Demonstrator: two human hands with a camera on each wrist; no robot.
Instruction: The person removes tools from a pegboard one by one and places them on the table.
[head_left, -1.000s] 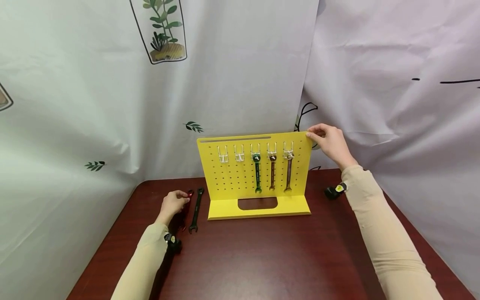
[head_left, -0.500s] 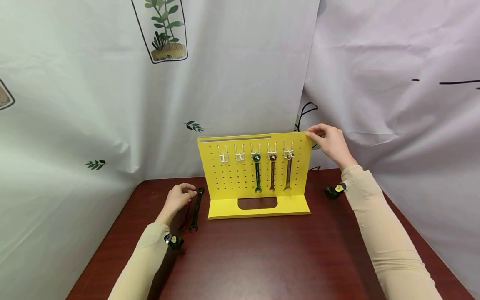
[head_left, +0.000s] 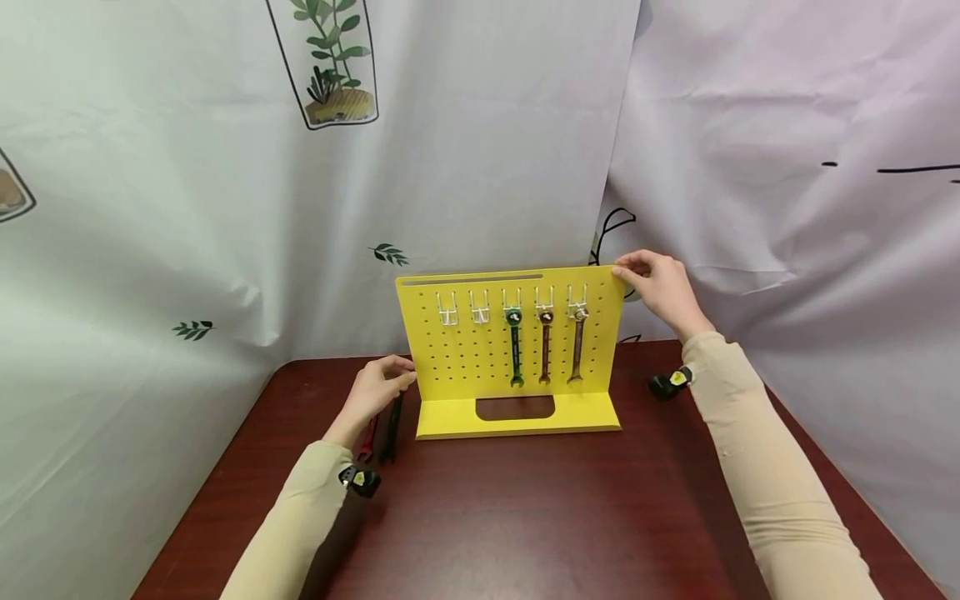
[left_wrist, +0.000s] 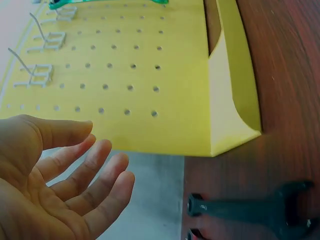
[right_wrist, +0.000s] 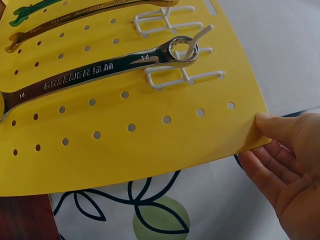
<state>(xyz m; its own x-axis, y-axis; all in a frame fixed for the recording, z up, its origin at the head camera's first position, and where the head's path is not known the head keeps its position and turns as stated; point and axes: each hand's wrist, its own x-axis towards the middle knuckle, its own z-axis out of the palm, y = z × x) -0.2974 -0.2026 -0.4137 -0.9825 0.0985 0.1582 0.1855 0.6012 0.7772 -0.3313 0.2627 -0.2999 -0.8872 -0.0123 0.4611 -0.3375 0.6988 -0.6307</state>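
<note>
On the reddish-brown wood-grained worktop, we see a yellow perforated pegboard upright, its upper right corner pinched between the thumb and fingers of the right hand. Just beside its left edge, the left hand holds nothing, fingers loosely bent. Near it lie a black metal wrench and a red wrench; a green wrench, a bronze wrench and a silver wrench hang on white wire hooks.

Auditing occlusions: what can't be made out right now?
Head: upper end of red metal wrench, behind bare left hand.
Left wrist: most of that wrench, cut by bottom edge.
Head: lettering on green metal wrench, too small.
Right wrist: silver metal wrench, open end cut by left edge.
</note>
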